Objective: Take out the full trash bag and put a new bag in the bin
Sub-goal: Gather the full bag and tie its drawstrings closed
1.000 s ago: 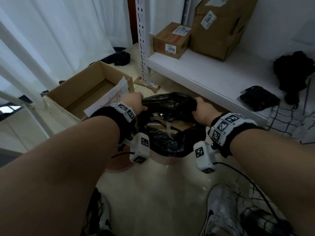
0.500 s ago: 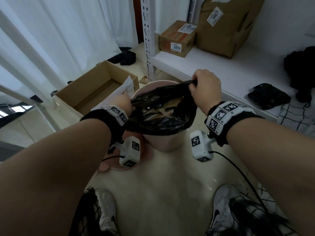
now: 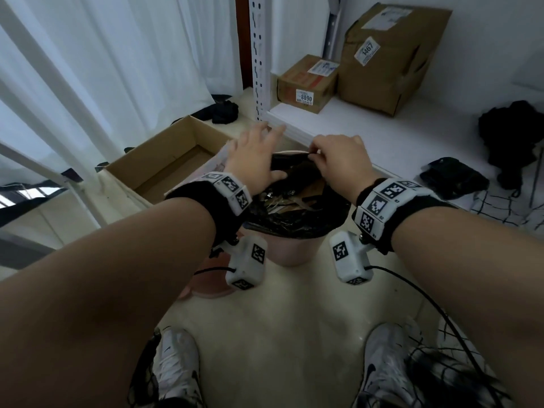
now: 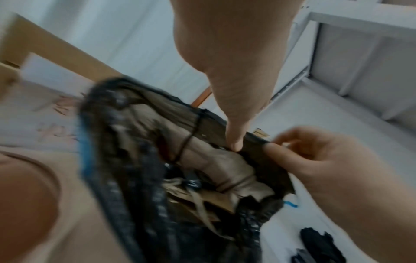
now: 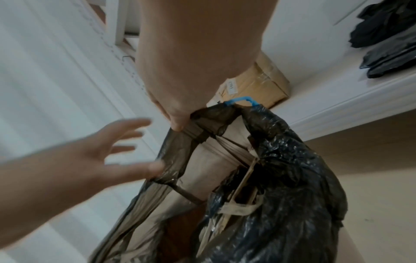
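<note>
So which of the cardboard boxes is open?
The cardboard box on the floor, left of the pink bin; both boxes on the shelf are sealed.

Shelf edge — close behind bin

Your left hand is spread, thumb tip touching the black trash bag rim. Your right hand pinches that rim just beside it. Crumpled brown paper sits inside.

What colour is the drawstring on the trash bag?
Blue; the drawstring shows best in the right wrist view, at the trash bag top.
</note>
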`<state>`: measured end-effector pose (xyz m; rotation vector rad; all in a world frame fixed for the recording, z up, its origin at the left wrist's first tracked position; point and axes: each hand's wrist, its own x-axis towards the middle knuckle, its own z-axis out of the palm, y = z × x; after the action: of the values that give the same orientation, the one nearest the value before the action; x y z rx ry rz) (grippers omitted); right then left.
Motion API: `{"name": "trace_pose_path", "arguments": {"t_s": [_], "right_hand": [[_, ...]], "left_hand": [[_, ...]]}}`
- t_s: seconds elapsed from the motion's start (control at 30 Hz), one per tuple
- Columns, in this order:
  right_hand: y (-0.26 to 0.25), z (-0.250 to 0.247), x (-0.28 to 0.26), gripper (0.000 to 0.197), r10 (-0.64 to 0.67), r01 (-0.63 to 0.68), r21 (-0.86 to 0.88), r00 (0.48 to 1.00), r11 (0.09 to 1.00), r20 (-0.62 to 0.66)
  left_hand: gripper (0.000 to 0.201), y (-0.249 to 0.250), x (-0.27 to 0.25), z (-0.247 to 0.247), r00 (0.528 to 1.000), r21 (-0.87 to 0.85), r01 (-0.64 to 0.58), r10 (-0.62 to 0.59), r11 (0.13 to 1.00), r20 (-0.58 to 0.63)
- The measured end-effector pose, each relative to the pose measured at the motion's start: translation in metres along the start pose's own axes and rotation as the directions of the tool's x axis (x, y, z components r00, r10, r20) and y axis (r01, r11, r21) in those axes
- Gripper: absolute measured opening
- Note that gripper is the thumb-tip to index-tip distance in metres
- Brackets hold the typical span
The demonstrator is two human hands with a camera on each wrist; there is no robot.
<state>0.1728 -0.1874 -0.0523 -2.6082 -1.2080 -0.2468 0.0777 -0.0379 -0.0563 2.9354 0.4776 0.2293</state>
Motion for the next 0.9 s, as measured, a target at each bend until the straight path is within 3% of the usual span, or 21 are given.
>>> {"name": "trace_pose_path", "arguments": {"t_s": [0.07,0.13,0.23,0.3,0.37,0.43,0.47,0.53,0.6,0.67,0.73,0.77,0.83,0.9], "right_hand": [[-0.003,0.0,-0.003,0.016,-0.059,0.06,-0.042,0.998,0.997,0.023],[-0.002,0.002,-0.008,0.016,-0.064,0.065,-0.028,0.998,0.997,0.028],[0.01,0.008,-0.012,0.039,0.061,-0.062,0.006,0.992,0.998,0.113],[0.025,0.013,-0.013,0.037,0.177,-0.163,-0.077,0.953,0.984,0.245],[0.039,0.015,-0.012,0.032,0.28,-0.268,-0.086,0.879,0.959,0.386],[0.048,0.012,-0.01,0.032,0.337,-0.371,0.062,0.891,0.926,0.303],[0.051,0.008,-0.009,0.032,0.369,-0.396,0.162,0.913,0.904,0.171],[0.052,0.0,-0.007,0.03,0.417,-0.382,0.299,0.907,0.875,-0.062],[0.05,-0.001,-0.008,0.027,0.439,-0.378,0.391,0.895,0.839,-0.077],[0.046,-0.001,-0.012,0.041,0.449,-0.423,0.431,0.892,0.797,0.047],[0.043,0.0,-0.018,0.063,0.476,-0.538,0.374,0.843,0.756,0.252],[0.041,0.001,-0.022,0.063,0.476,-0.58,0.279,0.802,0.766,0.36],[0.038,0.003,-0.027,0.032,0.451,-0.598,0.149,0.725,0.788,0.521],[0.034,0.005,-0.027,0.008,0.431,-0.666,0.334,0.711,0.668,0.555]], "left_hand": [[0.075,0.013,0.009,0.002,0.996,0.065,-0.067,0.064,0.996,0.059],[0.052,0.018,0.016,0.005,0.994,0.154,-0.072,0.059,0.985,0.088],[0.032,0.015,0.022,0.006,1.0,0.134,0.0,0.0,0.991,0.003],[0.032,0.011,0.024,0.004,0.999,0.049,0.013,-0.011,0.999,-0.047],[0.031,0.006,0.025,0.001,0.999,-0.073,0.032,-0.035,0.997,-0.033],[0.031,0.002,0.024,0.001,0.998,-0.137,0.068,-0.067,0.988,0.009],[0.03,0.001,0.023,0.002,0.996,-0.151,0.085,-0.084,0.985,0.014],[0.027,0.002,0.02,0.005,0.993,-0.188,0.114,-0.113,0.975,0.018],[0.026,0.006,0.016,0.007,0.993,-0.248,0.116,-0.111,0.962,0.034],[0.035,0.01,0.008,0.009,0.998,-0.309,0.056,-0.041,0.95,0.055],[0.046,0.013,-0.004,0.013,0.99,-0.313,-0.056,0.093,0.948,0.106],[0.05,0.015,-0.01,0.015,0.974,-0.282,-0.12,0.167,0.952,0.15],[0.054,0.018,-0.02,0.02,0.925,-0.217,-0.222,0.276,0.951,0.262],[0.065,0.022,-0.025,0.022,0.891,-0.168,-0.269,0.311,0.948,0.331]]}}
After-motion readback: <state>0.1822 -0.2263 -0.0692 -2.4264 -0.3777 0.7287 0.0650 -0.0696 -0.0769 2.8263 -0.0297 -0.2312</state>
